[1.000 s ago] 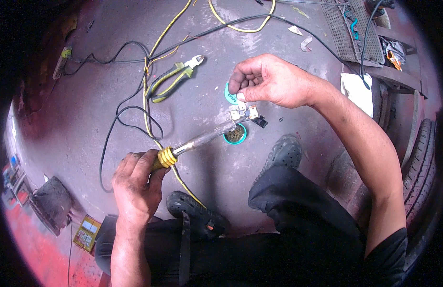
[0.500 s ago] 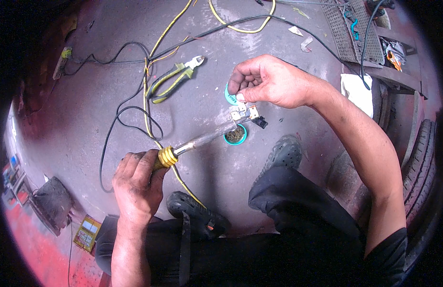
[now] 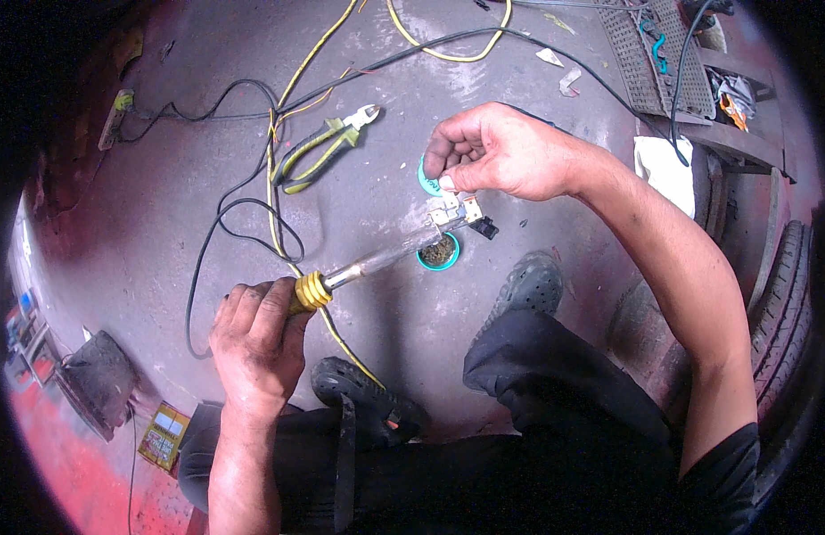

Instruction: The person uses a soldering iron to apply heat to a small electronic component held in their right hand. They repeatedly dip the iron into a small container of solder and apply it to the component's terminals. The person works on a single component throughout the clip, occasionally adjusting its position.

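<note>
My left hand (image 3: 256, 339) is closed round the yellow and dark handle of a soldering iron (image 3: 345, 272). Its metal shaft points up and right, and the tip end meets a small metal and white electrical part (image 3: 454, 210). Thumb and fingers of my right hand (image 3: 492, 153) pinch this part from above; the other fingers curl in. A black piece (image 3: 485, 228) sticks out at the part's lower right. Just below the shaft, on the floor, is a small round teal tin (image 3: 439, 252) with brown, crumbly stuff inside. A teal lid (image 3: 427, 181) shows partly behind my right fingers.
Green-handled cutting pliers (image 3: 328, 149) lie on the floor at the left, beside yellow cable (image 3: 271, 178) and looping black cable (image 3: 218, 214). A perforated metal rack (image 3: 657, 62) stands at the far right, a tyre (image 3: 782, 312) nearer. My shoes (image 3: 530, 285) flank the work.
Almost nothing differs. Both hands keep their grip and place, and the shaft still reaches the small electrical part.
</note>
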Tool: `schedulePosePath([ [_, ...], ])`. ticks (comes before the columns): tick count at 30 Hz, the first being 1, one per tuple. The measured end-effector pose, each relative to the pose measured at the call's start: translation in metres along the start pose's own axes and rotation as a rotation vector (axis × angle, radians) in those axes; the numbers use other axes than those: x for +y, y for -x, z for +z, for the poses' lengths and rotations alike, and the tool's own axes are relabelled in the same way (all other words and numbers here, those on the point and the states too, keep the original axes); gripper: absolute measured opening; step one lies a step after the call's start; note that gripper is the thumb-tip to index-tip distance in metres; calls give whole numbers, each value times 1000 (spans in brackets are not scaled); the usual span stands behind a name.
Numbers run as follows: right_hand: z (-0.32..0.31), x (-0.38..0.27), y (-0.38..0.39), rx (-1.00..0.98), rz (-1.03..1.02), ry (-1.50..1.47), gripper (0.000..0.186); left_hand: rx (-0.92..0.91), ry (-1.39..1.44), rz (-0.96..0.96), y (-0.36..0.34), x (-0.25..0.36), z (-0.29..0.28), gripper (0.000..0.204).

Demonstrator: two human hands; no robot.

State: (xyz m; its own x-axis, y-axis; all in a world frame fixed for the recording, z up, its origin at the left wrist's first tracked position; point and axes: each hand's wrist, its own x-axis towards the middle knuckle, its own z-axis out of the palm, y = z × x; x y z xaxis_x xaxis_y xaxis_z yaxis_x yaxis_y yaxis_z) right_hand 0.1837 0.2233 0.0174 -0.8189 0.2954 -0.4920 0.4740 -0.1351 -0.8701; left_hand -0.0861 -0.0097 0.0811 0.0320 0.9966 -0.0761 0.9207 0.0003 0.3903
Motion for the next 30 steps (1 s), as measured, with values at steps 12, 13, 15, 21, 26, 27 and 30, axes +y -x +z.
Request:
schedulePosePath([
  [12,0,-2,-2,-10,16,-5,21,35,-8,36,0,-3,3,42],
  [13,0,-2,-2,-8,15,-5,21,35,-16,37,0,-3,3,43],
  [15,-1,-1,-2,-14,17,12,21,35,-32,39,0,-2,3,43],
  [21,0,0,-3,-15,20,4,21,35,-65,52,1,-2,2,46],
  [26,0,2,-4,-5,16,19,21,45,-72,63,0,0,0,46],
  [27,0,2,-4,-2,16,23,21,43,-68,59,0,0,0,46],
  [30,0,3,-4,30,6,43,30,44,-51,45,0,2,-3,46],
])
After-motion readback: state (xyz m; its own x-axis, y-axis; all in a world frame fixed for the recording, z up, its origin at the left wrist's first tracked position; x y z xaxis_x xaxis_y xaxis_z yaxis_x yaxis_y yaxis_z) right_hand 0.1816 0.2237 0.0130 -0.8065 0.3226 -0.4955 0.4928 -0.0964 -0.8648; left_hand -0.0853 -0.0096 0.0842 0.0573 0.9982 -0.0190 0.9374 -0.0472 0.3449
